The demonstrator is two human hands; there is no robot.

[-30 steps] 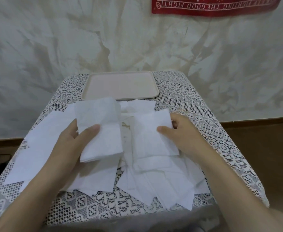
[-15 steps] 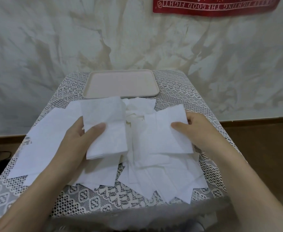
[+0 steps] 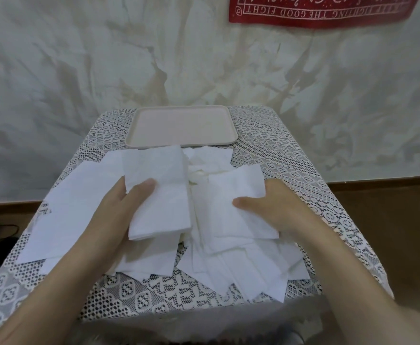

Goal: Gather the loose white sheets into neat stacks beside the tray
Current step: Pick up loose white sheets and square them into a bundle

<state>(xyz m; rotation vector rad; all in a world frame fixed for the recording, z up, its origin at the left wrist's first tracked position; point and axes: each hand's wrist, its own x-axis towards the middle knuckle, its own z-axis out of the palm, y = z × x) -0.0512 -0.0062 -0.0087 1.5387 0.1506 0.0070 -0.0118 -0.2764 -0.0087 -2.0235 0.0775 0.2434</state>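
Note:
My left hand (image 3: 119, 210) holds a small stack of white sheets (image 3: 159, 192) lifted above the table, thumb on top and fingers underneath. My right hand (image 3: 276, 207) pinches a single white sheet (image 3: 231, 207) just right of that stack, thumb on its upper face. Under both lies a loose pile of white sheets (image 3: 228, 265), fanned out toward the near edge, with more flat sheets (image 3: 77, 212) spread to the left. The pale pink tray (image 3: 181, 127) sits bare at the far end of the table, just beyond the sheets.
A white lace cloth (image 3: 291, 158) covers the small table, which stands against a mottled pale wall. Dark cables lie on the brown floor (image 3: 0, 235) at the left. A red banner (image 3: 320, 11) hangs on the wall at upper right.
My right hand has brought its sheet back left, closer to the stack in my left hand, after carrying it out to the right half a second ago. The left hand's stack has barely moved.

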